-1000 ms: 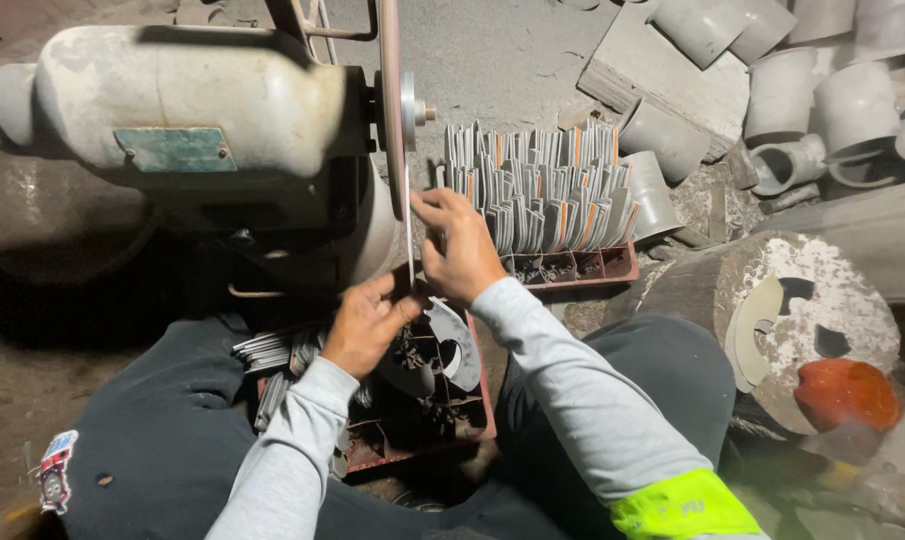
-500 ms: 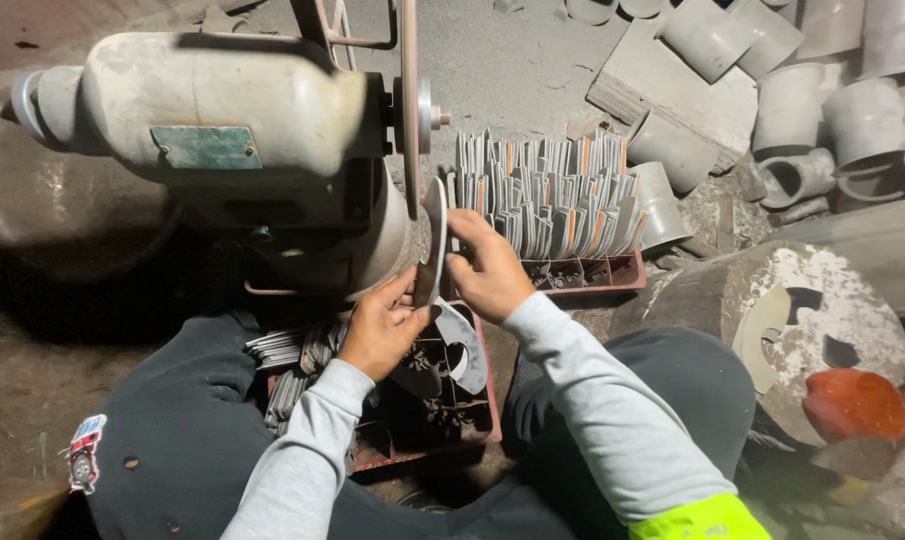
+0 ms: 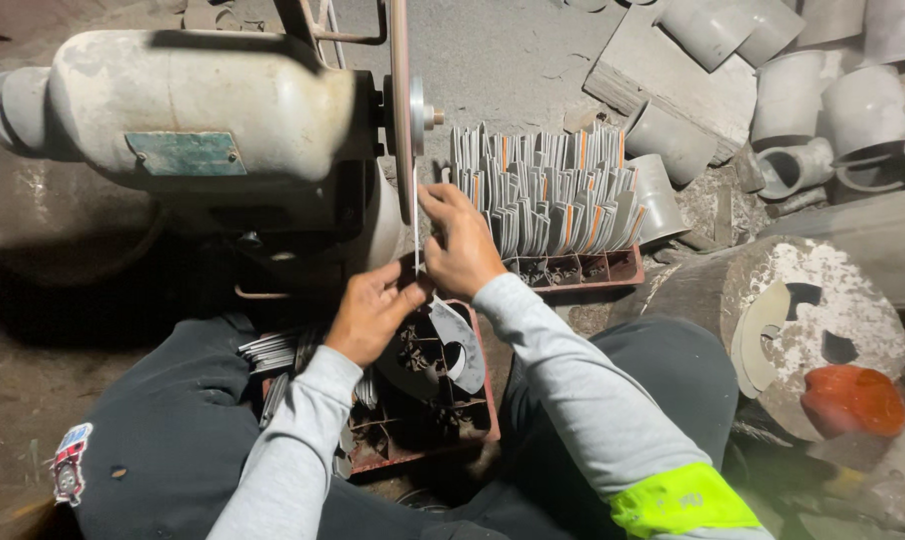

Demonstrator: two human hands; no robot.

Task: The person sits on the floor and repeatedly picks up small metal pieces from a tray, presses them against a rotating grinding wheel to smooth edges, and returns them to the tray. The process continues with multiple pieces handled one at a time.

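Both hands have risen: the left hand (image 3: 373,310) and right hand (image 3: 463,245) now pinch the thin flat metal blade (image 3: 416,225) against the grey grinder's spinning disc (image 3: 402,110).

Grey pipe fittings (image 3: 823,90) lie beyond the round stone block (image 3: 823,320); an orange lump (image 3: 853,398) rests at its near edge.

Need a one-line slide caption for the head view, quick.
Both hands, left and right, press a thin flat metal blank against the grey bench grinder's spinning disc.
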